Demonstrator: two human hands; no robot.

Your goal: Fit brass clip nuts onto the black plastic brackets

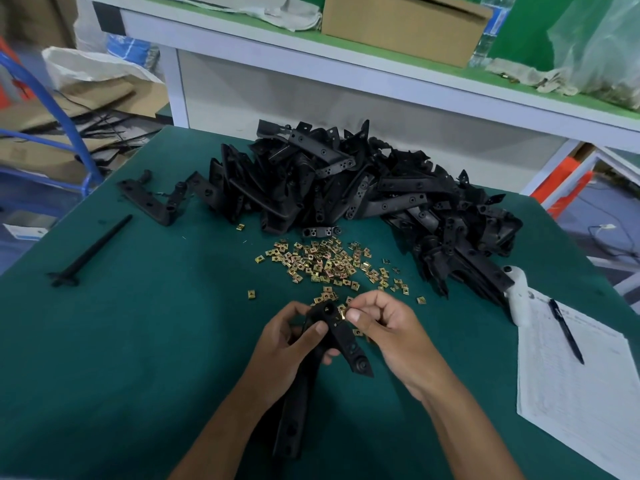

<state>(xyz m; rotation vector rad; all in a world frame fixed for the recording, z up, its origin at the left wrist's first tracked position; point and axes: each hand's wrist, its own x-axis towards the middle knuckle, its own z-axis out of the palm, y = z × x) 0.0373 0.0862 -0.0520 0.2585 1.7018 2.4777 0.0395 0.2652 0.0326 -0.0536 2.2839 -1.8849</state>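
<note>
Bracket (341, 336) between hands — nut (343, 313) pinched.

A green desk (138, 341) carries a sheet of printed paper (581, 393) at its right edge, with a black pen (566, 331) lying on it and a white device (517, 292) just beside its far corner. A thin black rod (91, 252) lies near the left edge. Behind, a white shelf (381, 74) with a green top holds a cardboard box (405, 26), crumpled cloth (284, 12) and a clear plastic bag (602, 43). Flattened cardboard (69, 109) lies on the floor at left.
</note>
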